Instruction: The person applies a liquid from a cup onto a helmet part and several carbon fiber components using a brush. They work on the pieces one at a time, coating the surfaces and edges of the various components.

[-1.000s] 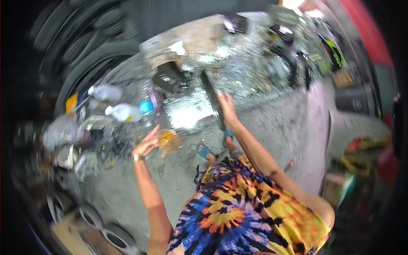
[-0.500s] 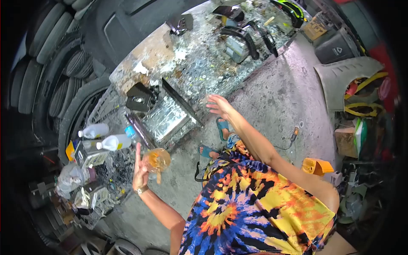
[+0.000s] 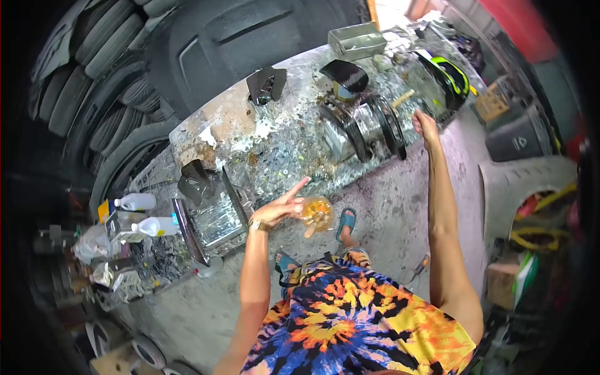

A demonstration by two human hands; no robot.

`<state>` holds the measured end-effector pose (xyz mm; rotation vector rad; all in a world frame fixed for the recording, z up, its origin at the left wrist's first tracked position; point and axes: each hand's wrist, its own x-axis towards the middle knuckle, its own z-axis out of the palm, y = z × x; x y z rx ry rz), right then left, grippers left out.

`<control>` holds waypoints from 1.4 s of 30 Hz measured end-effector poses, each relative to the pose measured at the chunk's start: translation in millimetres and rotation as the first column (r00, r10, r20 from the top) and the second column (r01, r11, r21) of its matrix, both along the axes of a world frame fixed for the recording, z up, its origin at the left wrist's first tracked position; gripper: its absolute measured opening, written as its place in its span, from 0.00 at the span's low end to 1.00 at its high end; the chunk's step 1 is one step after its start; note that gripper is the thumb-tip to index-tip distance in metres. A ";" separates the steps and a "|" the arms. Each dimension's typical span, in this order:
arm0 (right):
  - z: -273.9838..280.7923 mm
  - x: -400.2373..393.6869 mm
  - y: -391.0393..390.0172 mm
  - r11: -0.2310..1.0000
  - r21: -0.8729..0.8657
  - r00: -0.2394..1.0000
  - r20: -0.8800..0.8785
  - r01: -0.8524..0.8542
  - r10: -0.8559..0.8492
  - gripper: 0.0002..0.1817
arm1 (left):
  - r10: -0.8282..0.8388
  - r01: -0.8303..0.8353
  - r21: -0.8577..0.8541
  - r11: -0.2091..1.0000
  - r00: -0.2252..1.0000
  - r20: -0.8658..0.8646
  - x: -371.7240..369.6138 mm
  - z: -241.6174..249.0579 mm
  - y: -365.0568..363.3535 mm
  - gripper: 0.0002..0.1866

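My left hand (image 3: pixel 278 212) grips a clear plastic cup (image 3: pixel 326 212) of amber liquid, its index finger pointing outward. A flat wooden stick (image 3: pixel 310 230) leans in the cup. Stretched far to the right, my right hand (image 3: pixel 426 129) has its fingers curled together over the bench's front edge; whatever they may hold is hidden. Close to it lie a light wooden handle (image 3: pixel 403 98) and a curved black carbon-fibre part (image 3: pixel 392 128). Another curved carbon-fibre part (image 3: pixel 350 131) rests beside a foil-wrapped block (image 3: pixel 370 120).
The stained workbench (image 3: pixel 275 156) curves across the view. On its left are dark carbon pieces around a foil-covered block (image 3: pixel 215 219) and white bottles (image 3: pixel 156 225). A metal tray (image 3: pixel 357 42) and a black-and-neon-green part (image 3: pixel 447 78) stand at the far right. Tyres (image 3: pixel 112 50) are stacked at left.
My left hand has carried the cup rightward to in front of my body. My right hand has swung right and forward along the bench, and its fingers have closed. The view has shifted right.
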<state>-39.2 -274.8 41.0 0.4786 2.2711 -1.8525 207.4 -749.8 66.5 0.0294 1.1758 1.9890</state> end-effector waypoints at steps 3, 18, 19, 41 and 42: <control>-14.5 -29.9 -13.6 0.996 -0.082 0.995 0.086 -0.034 0.041 0.30 | -0.075 0.077 -0.063 0.995 0.997 0.031 -52.7 -20.1 29.9 0.54; -30.7 -42.3 -30.8 0.948 -0.233 0.976 -0.012 -0.216 0.219 0.14 | -0.034 0.039 -0.036 0.999 0.990 0.134 -104.4 -26.6 72.7 0.52; -25.5 -37.8 -33.7 0.956 -0.210 0.978 -0.031 -0.207 0.205 0.14 | -0.036 0.041 -0.035 0.999 0.990 0.136 -100.8 -32.9 71.1 0.52; -70.0 21.9 -162.4 0.767 0.325 0.776 -0.135 -0.553 0.616 0.20 | 0.255 -0.249 -0.056 0.967 0.953 0.165 59.9 -47.7 -26.5 0.52; -49.5 27.5 -163.9 0.720 0.538 0.706 -0.291 -0.437 0.646 0.21 | 0.254 -0.249 -0.053 0.967 0.952 0.172 63.0 -52.1 -25.8 0.52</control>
